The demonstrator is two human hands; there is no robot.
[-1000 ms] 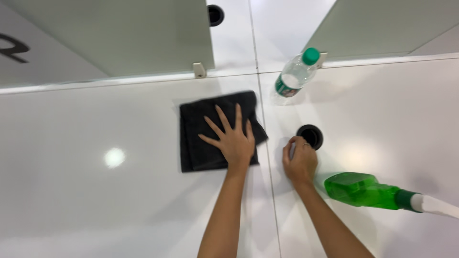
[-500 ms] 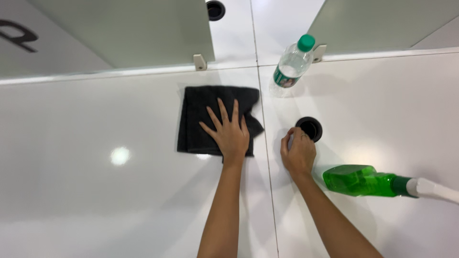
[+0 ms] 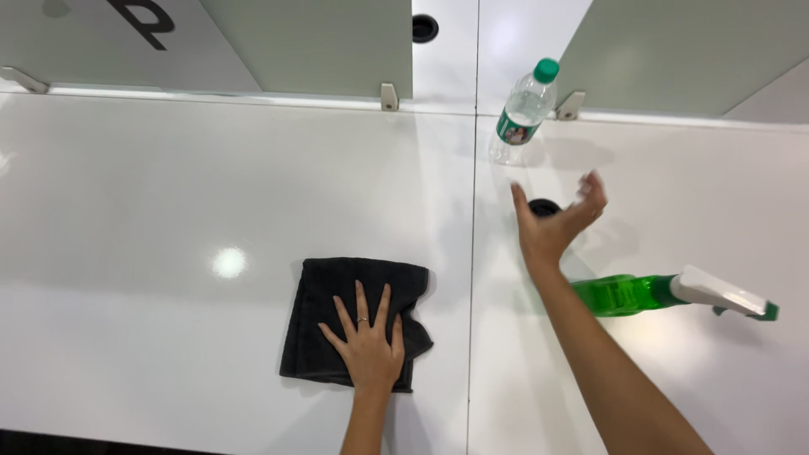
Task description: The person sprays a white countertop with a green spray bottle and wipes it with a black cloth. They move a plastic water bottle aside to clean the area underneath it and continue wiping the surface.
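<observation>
My left hand (image 3: 366,341) lies flat with fingers spread on a black cloth (image 3: 329,307) that rests on the white table (image 3: 168,211), near its front edge. My right hand (image 3: 556,221) is raised above the table with fingers apart and curled, holding nothing. It hovers over a round black hole (image 3: 543,206) in the tabletop. A clear water bottle with a green cap (image 3: 522,114) stands just beyond that hand. A green spray bottle with a white trigger head (image 3: 666,293) lies on its side to the right of my right forearm.
Grey-green divider panels (image 3: 312,42) stand along the back of the table, held by small metal brackets (image 3: 388,97). A second round hole (image 3: 425,27) sits behind them. A seam (image 3: 473,253) runs front to back between two tabletops.
My left hand has slid the black cloth toward the front edge. My right hand has lifted off the table by the hole and opened.
</observation>
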